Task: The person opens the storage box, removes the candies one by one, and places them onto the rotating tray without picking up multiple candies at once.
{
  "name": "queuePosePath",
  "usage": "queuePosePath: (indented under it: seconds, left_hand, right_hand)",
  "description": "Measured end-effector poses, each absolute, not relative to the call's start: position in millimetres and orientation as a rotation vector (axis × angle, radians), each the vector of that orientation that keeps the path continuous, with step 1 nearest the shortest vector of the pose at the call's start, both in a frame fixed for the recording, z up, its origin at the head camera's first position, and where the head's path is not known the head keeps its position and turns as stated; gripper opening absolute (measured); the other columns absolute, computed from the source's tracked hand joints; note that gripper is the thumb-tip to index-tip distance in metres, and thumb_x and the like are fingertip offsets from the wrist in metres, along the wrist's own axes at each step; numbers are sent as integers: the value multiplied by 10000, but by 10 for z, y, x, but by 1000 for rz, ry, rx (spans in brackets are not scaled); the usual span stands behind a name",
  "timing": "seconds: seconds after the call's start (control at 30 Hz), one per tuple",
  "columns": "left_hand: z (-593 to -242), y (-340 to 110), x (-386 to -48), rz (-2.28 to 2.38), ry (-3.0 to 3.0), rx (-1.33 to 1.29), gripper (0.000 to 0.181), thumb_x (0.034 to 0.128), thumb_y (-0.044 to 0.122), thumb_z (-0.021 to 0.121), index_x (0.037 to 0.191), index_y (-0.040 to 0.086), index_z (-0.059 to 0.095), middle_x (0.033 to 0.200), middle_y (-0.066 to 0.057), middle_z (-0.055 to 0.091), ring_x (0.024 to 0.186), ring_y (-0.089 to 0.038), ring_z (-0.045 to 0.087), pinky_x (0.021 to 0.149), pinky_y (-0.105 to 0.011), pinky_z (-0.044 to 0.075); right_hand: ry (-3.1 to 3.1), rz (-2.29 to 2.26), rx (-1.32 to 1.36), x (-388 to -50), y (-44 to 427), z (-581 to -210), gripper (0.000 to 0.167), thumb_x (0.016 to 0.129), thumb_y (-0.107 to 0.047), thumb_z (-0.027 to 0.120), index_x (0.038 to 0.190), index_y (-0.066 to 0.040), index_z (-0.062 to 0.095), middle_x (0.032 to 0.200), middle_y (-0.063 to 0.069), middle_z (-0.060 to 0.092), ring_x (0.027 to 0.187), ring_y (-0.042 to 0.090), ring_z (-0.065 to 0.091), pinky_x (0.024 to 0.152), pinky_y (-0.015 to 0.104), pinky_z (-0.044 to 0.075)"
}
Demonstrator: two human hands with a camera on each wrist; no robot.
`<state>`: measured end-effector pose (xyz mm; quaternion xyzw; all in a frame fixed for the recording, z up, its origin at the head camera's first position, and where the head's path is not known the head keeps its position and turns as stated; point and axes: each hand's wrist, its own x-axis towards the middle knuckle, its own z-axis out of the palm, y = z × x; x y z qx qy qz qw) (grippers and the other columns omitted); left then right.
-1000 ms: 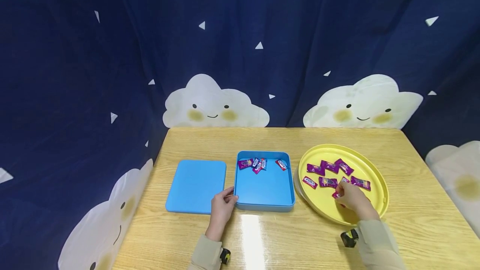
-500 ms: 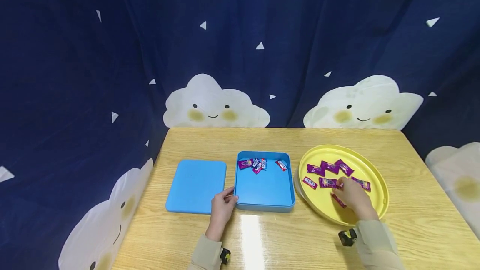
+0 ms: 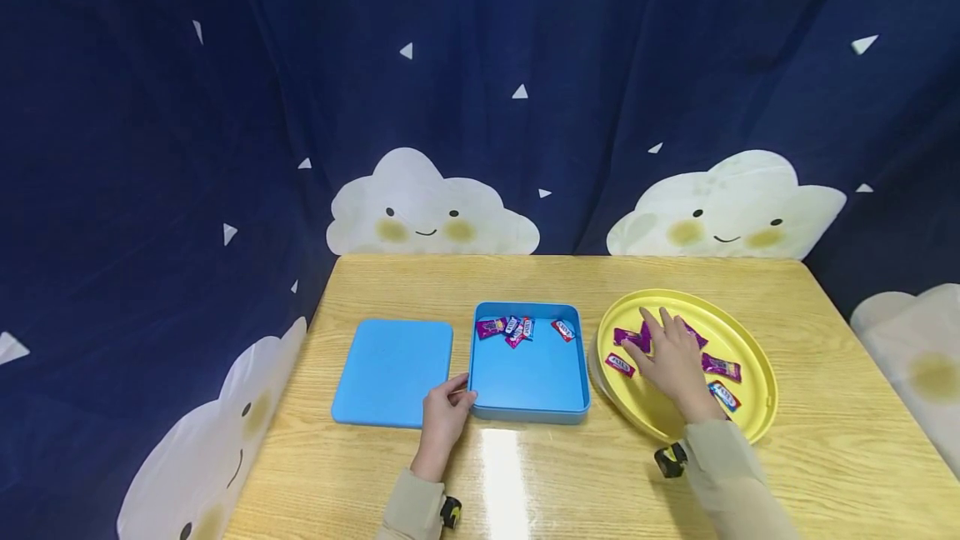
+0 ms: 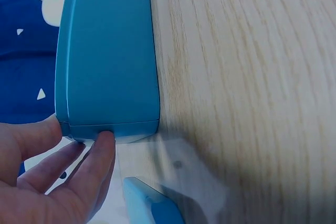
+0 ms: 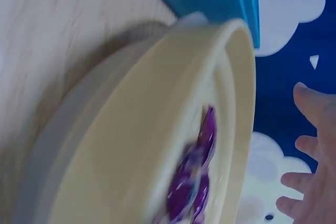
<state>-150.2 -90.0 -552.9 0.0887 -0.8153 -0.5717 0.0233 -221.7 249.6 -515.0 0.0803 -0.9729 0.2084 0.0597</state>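
Observation:
My left hand (image 3: 444,415) holds the near left corner of a blue square box (image 3: 530,415), thumb at the rim and fingers against the outer wall in the left wrist view. Several small wrapped candies (image 3: 492,327) lie toward the back of that box. Over a round yellow tray (image 3: 765,373) my right hand (image 3: 672,367) is spread with straight fingers and seems to hold nothing. Around and partly beneath it lie purple-wrapped candies (image 3: 722,367), a red one (image 3: 619,365) and a blue-and-red one (image 3: 723,395). The hand hides part of the tray.
A flat blue lid (image 3: 393,373) lies left of the box on the wooden table (image 3: 570,473). Behind the table hangs a dark blue curtain (image 3: 450,48) with white cloud pictures (image 3: 431,207). The yellow tray's raised rim stands close to the box's right side.
My right hand, earlier with fingers together among the candies, has moved toward the back left and spread its fingers. The blue-and-red candy has come into view. My left hand and the box stay put.

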Motion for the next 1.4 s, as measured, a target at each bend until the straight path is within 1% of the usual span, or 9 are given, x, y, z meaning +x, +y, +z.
queuePosePath:
  seconds: [0.17, 0.27, 0.43, 0.63, 0.87, 0.97, 1.13, 1.23, 1.4]
  left_hand:
    - [-5534, -902, -1500, -1776, -2529, 271, 338, 841, 18, 635, 1163, -72, 589, 1069, -224, 626, 878, -267, 644, 634, -247, 535]
    - [-5536, -904, -1498, -1778, -2531, 263, 339, 844, 22, 633, 1166, -73, 587, 1068, -226, 625, 885, -272, 644, 645, -256, 538]
    - [-5535, -905, -1496, -1780, -2529, 251, 345, 843, 20, 633, 1168, -81, 582, 1065, -234, 625, 889, -283, 644, 674, -273, 542]
    - [-5531, -903, -1503, -1786, -2532, 266, 344, 847, 18, 627, 1175, -78, 579, 1074, -230, 622, 891, -280, 641, 674, -272, 542]
    - [-5516, -901, -1501, -1794, -2528, 266, 341, 848, 18, 626, 1173, -76, 581, 1084, -243, 615, 895, -286, 640, 672, -273, 542]
    - [-5515, -902, -1498, -1800, -2526, 261, 338, 850, 19, 624, 1172, -75, 582, 1086, -248, 612, 898, -287, 640, 675, -274, 543]
    - [-5514, -906, -1492, -1809, -2528, 255, 345, 854, 23, 620, 1182, -76, 574, 1098, -252, 604, 905, -290, 636, 680, -280, 544]
    - [-5511, -909, -1492, -1811, -2530, 253, 352, 855, 23, 618, 1189, -78, 567, 1102, -252, 601, 907, -291, 635, 680, -281, 544]
    - [-5515, -914, -1505, -1815, -2528, 271, 356, 853, 24, 622, 1194, -64, 571, 1098, -228, 611, 915, -283, 633, 677, -268, 542]
  right_hand:
    - [-2975, 620, 278, -2315, 2281, -5096, 667, 899, -387, 548, 1403, -21, 309, 1422, 324, 204, 1287, 530, 143, 991, 694, 114]
    - [-2982, 620, 320, -2372, 2149, -5061, 650, 897, -338, 567, 1403, -21, 310, 1422, 317, 217, 1284, 524, 166, 982, 697, 145]
    - [-2975, 641, 389, -2459, 1953, -5044, 639, 900, -309, 572, 1411, -28, 309, 1422, 308, 232, 1284, 509, 198, 998, 668, 176]
    - [-2965, 618, 459, -2533, 1746, -5015, 631, 890, -305, 589, 1403, -39, 337, 1412, 292, 274, 1276, 483, 249, 995, 652, 219]
    - [-3032, 567, 499, -2601, 1529, -5018, 629, 886, -338, 591, 1395, -46, 364, 1415, 257, 308, 1293, 433, 274, 1021, 603, 244]
    - [-3046, 550, 517, -2608, 1448, -5027, 603, 878, -313, 609, 1368, -27, 405, 1392, 255, 347, 1278, 416, 317, 1017, 567, 289]
    - [-3071, 514, 558, -2629, 1333, -5058, 519, 870, -229, 623, 1292, 35, 477, 1299, 261, 442, 1201, 396, 424, 996, 502, 360]
    - [-3125, 475, 550, -2667, 1277, -5086, 484, 875, -201, 615, 1266, 58, 494, 1266, 257, 469, 1170, 386, 454, 978, 486, 386]
    - [-3247, 427, 476, -2736, 1198, -5103, 478, 889, -198, 599, 1278, 54, 484, 1277, 261, 465, 1163, 393, 464, 957, 497, 403]
